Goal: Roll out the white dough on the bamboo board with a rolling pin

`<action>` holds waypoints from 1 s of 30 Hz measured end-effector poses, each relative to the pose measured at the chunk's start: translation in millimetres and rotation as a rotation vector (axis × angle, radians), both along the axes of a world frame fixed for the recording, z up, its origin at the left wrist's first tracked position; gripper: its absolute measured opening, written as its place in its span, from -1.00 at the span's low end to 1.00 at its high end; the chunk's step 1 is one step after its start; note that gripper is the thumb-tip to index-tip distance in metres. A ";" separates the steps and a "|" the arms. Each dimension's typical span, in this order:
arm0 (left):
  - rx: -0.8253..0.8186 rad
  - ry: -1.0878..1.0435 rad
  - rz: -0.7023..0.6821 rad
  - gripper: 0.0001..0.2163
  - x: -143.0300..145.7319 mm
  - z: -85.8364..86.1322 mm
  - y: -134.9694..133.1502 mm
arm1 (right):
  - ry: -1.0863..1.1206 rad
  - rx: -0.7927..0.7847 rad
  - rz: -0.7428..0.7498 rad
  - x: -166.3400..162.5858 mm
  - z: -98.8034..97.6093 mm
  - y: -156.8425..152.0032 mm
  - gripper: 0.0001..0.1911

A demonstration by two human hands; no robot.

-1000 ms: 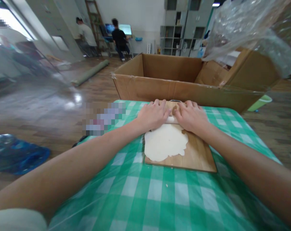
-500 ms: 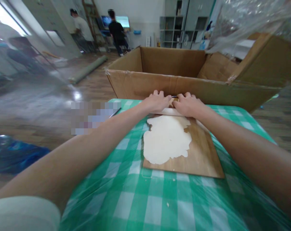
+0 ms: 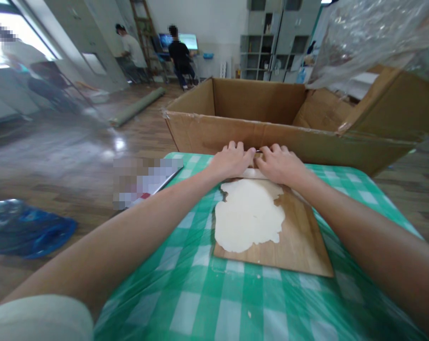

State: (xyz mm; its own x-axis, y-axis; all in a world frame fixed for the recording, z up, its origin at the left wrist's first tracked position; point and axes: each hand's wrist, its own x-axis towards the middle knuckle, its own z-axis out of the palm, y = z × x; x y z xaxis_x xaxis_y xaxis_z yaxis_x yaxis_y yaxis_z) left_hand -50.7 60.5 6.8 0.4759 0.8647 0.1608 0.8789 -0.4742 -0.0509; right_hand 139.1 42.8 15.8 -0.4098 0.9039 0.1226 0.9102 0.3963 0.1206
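A flat, ragged sheet of pale dough (image 3: 248,215) lies on a wooden board (image 3: 299,237) on a green checked tablecloth (image 3: 236,303). At the board's far end both of my hands press side by side on a pale rolling pin (image 3: 252,173), of which only a short strip shows beneath them. My left hand (image 3: 232,161) covers its left part and my right hand (image 3: 280,166) its right part, fingers stretched forward over it. The pin sits just beyond the dough's far edge.
A large open cardboard box (image 3: 236,135) stands directly behind the table's far edge, close to my fingertips. Crumpled clear plastic (image 3: 370,38) hangs at the upper right. A blue bag (image 3: 22,229) lies on the floor to the left. Two people (image 3: 181,54) stand far back by screens.
My hands rolled the pin away from me, off the dough's far edge to the end of the board. The dough now shows longer and fully uncovered.
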 end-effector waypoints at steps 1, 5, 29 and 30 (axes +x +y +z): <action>0.017 0.009 -0.019 -0.58 -1.3 0.1 -7.4 | 0.008 0.013 -0.023 -1.5 1.0 -6.0 -0.37; 0.047 0.017 -0.053 -0.61 -4.4 3.2 -38.9 | 0.041 0.065 -0.057 -6.8 2.9 -28.3 -0.34; -0.085 -0.124 -0.058 -0.50 -6.6 11.3 -98.3 | 0.181 -0.077 0.139 9.5 -6.7 -79.6 -0.22; -0.091 -0.104 -0.055 -0.50 -5.8 11.7 -91.7 | 0.183 -0.089 0.135 9.6 -5.8 -71.5 -0.24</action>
State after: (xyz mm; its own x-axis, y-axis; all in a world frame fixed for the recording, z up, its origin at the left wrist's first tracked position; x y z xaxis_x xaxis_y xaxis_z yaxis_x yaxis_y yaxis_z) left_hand -56.5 -31.2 18.5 0.5075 0.8511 0.1343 0.8499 -0.5201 0.0845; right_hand 148.7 -28.7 10.0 -0.5056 0.8532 0.1284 0.8519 0.5172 -0.0823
